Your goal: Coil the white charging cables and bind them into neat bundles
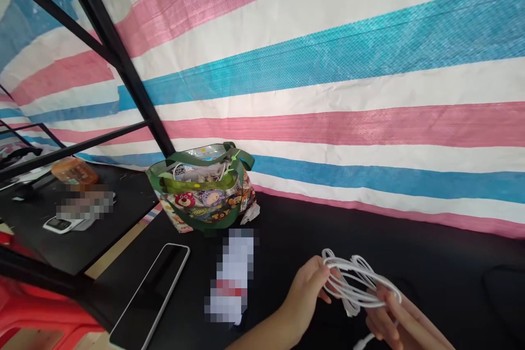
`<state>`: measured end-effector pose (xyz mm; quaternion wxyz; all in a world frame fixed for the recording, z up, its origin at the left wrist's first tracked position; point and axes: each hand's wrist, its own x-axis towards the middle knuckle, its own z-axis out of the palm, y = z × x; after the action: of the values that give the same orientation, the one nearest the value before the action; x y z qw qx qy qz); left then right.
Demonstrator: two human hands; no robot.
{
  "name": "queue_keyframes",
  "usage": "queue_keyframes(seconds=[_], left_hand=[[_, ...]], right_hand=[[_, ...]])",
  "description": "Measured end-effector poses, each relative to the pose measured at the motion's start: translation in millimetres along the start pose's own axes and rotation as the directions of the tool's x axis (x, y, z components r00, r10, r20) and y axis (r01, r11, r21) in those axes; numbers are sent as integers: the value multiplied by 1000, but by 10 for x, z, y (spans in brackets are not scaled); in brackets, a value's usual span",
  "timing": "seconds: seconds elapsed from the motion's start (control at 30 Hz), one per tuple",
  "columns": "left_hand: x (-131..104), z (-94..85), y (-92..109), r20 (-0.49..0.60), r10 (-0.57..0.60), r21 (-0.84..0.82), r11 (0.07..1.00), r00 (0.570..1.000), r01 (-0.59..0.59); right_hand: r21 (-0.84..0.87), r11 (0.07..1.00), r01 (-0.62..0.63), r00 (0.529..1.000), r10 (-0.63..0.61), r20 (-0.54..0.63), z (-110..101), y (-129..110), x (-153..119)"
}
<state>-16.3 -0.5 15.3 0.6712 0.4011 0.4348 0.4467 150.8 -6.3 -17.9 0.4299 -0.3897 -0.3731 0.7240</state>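
A white cable [355, 280], wound in loose loops, is held between my two hands above the black table. My left hand [305, 292] pinches the left end of the coil between thumb and fingers. At the coil's right end, my right hand [396, 317] has its fingers closed round the loops. One white plug end [363, 342] hangs below, near the bottom edge of the view. Part of my right hand's grip is hidden behind the loops.
Left of my hands lie a blurred white-and-red item [232, 279] and a phone [151, 298]. Behind them stands a full green-trimmed cartoon tote bag [205, 197]. A black frame post [123, 60], red stool [36, 311], orange-lidded jar [74, 172] and striped sheet [328, 126] surround the table [295, 229].
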Motion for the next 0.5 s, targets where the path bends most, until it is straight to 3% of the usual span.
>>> queue_keyframes(seconds=[0.13,0.37,0.5], left_hand=[[-2,-19,7,-43,-21,31,999,999,22],[21,-69,-49,91,-4,114,993,996,-6],[5,-66,-76,91,25,184,982,995,-42]], right_hand=[[23,999,22,999,-22,-24,47,38,6],[-62,998,29,999,-31,-36,193,-71,-125],[-93,995,22,1000,-20,13,181,-67,-140]])
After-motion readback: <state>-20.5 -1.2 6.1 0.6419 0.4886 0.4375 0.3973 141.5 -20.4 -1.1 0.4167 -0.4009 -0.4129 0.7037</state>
